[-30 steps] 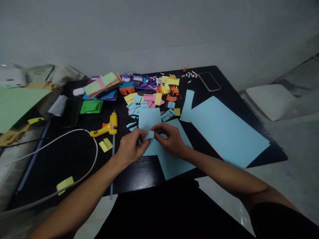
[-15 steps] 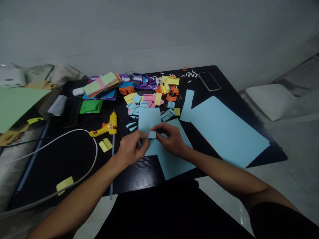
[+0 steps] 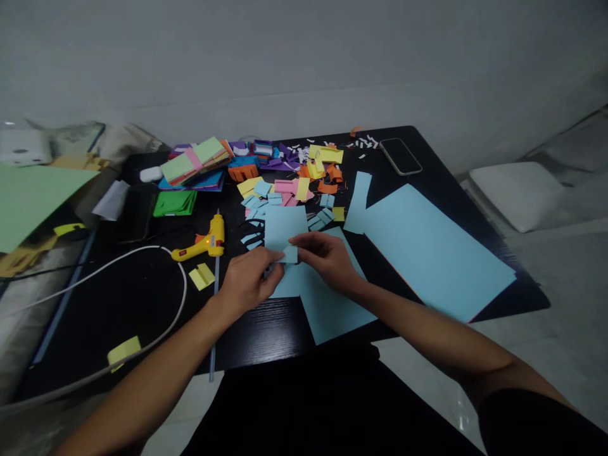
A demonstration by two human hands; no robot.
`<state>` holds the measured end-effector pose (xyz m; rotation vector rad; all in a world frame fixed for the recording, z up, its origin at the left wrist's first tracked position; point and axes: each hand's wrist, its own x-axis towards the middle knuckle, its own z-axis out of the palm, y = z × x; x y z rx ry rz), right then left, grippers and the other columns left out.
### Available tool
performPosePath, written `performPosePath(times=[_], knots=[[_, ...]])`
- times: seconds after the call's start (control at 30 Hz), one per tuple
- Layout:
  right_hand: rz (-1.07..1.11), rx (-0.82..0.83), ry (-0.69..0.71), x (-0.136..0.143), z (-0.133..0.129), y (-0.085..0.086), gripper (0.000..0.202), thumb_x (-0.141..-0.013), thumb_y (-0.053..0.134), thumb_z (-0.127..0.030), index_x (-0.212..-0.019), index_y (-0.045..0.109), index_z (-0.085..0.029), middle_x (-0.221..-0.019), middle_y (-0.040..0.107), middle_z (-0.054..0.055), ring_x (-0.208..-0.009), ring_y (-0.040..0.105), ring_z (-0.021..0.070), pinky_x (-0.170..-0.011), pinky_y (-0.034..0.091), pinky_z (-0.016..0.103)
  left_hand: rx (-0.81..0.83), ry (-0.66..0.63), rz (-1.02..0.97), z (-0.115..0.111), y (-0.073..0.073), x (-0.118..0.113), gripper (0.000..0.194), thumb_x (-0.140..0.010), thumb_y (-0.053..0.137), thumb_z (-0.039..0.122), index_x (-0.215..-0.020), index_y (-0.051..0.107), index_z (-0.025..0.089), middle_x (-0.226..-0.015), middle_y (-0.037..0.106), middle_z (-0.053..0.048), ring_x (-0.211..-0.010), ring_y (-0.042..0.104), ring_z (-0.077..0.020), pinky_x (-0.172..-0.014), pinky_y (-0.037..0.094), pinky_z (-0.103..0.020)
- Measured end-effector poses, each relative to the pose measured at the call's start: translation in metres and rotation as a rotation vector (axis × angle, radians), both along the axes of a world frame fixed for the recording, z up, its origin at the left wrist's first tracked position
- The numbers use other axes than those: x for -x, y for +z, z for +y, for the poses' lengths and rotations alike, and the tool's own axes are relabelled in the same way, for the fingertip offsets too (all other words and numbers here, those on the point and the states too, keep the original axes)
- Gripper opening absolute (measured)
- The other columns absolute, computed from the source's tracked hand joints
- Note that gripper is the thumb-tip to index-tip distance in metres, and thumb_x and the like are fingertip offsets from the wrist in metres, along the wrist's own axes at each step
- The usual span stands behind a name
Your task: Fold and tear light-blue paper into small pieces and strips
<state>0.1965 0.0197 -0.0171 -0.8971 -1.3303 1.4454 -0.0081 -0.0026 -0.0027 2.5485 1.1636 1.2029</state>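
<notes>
Between my hands is a small light-blue paper piece [image 3: 290,254], raised over larger blue sheets. My left hand [image 3: 251,277] pinches its left side between thumb and forefinger. The fingertips of my right hand [image 3: 327,258] are closed at its right edge, thumb and forefinger near together. Beneath lie an upright blue paper sheet [image 3: 286,221] and a slanted blue sheet [image 3: 327,316], partly covered by my hands. Black-handled scissors [image 3: 251,233] rest just left of the upright sheet, their blades hidden. Small folded blue pieces [image 3: 321,219] lie beyond my right hand.
A yellow glue gun [image 3: 204,240] with a glue stick lies left of my left hand, its white cable [image 3: 184,297] looping forward. Coloured paper bundles [image 3: 194,166] and scraps fill the back. A large blue sheet stack [image 3: 437,253] and a phone [image 3: 400,156] are at right.
The fingers of my right hand have straightened a little at the blue piece's edge, and more of the piece shows. My left hand keeps its pinch.
</notes>
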Motion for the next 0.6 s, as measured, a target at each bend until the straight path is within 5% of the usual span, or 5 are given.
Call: performPosePath(times=[0.23, 0.6], knots=[[0.086, 0.084, 0.017, -0.0018, 0.0017, 0.0, 0.02, -0.082, 0.083, -0.03, -0.099, 0.079, -0.021, -0.089, 0.079, 0.002, -0.079, 0.075, 0.0158, -0.078, 0.066, 0.034, -0.063, -0.068, 0.139, 0.0022, -0.0012, 0.0051, 0.03, -0.098, 0.056, 0.014, -0.123, 0.07, 0.019, -0.088, 0.076, -0.005, -0.075, 0.071, -0.0169, -0.069, 0.057, -0.027], [0.103, 0.124, 0.037, -0.0022, 0.0009, 0.0043, 0.024, -0.08, 0.087, -0.038, -0.098, 0.081, -0.023, -0.091, 0.079, 0.002, -0.08, 0.075, 0.0156, -0.08, 0.065, 0.033, -0.105, -0.104, 0.093, 0.0044, -0.0032, 0.0082, 0.032, -0.093, 0.063, 0.009, -0.121, 0.073, 0.019, -0.088, 0.072, -0.006, -0.076, 0.067, -0.0166, -0.067, 0.055, -0.028]])
